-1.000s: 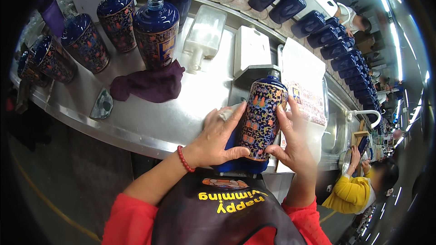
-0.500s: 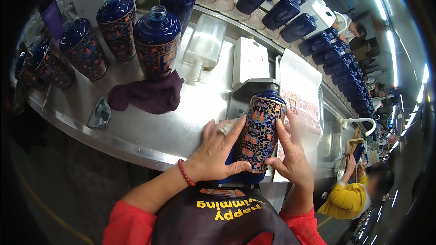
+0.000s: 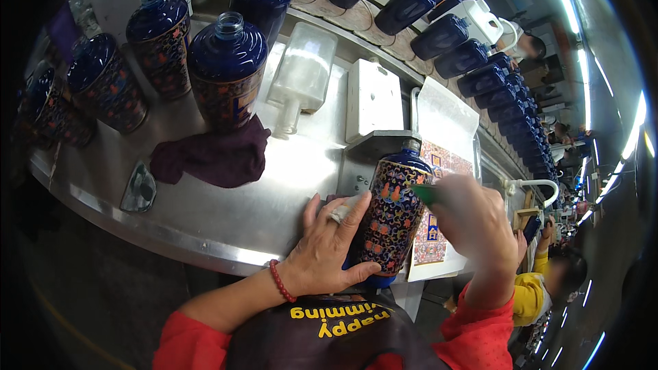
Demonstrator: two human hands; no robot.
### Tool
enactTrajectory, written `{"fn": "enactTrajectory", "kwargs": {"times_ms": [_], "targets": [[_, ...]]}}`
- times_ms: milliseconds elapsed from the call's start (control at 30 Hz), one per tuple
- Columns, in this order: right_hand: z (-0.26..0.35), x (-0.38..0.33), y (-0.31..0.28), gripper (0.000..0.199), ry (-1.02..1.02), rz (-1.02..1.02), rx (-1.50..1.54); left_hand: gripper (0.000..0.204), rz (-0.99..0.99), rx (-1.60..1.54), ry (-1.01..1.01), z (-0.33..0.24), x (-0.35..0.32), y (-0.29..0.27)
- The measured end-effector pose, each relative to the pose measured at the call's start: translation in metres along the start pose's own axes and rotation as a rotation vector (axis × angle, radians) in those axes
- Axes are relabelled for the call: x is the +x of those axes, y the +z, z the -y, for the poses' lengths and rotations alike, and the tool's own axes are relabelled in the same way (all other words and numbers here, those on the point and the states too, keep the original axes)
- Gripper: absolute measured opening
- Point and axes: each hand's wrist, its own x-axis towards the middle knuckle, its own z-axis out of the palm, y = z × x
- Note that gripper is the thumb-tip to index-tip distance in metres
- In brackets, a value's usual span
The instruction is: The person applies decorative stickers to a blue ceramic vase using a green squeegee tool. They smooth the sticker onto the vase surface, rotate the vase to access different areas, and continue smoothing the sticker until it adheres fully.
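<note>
Steel worktop (image 3: 205,212) curves along a factory line under strip lights, with rows of dark blue bottles (image 3: 473,62) running off toward the far right.

Left hand (image 3: 329,247) has its fingers (image 3: 356,209) spread and laid flat against the side of a patterned blue bottle (image 3: 391,219), thumb wrapped round the lower part near the base; a pale strip is wound about one finger. The grip looks meant to steady the bottle, which leans at the near edge of the worktop close to the person's body. Right hand (image 3: 476,223) hovers over the bottle's upper right side, its fingers curled around a small green tool (image 3: 425,194) whose tip meets the shoulder of the bottle. How tightly those fingers close is hidden by the back of the hand.

Just behind the bottle stands a small metal bracket (image 3: 373,157), and to its right a sheet of patterned decals (image 3: 439,233) lies within easy reach. Further left a dark purple cloth (image 3: 212,157) is bunched on the steel, near a small glinting scraper (image 3: 139,188). Finished decorated bottles (image 3: 226,72) stand upright in a group at the back left, beside a clear plastic bottle lying on its side (image 3: 301,75) and a white box (image 3: 373,99). Another person in a yellow sleeve (image 3: 528,294) works further down.
</note>
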Motion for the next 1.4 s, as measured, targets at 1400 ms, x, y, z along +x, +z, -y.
{"fn": "enactTrajectory", "kwargs": {"times_ms": [1400], "targets": [[0.013, -0.089, 0.074, 0.053, 0.021, -0.191, -0.222, 0.044, -0.253, 0.243, 0.364, -0.016, -0.045, 0.014]]}}
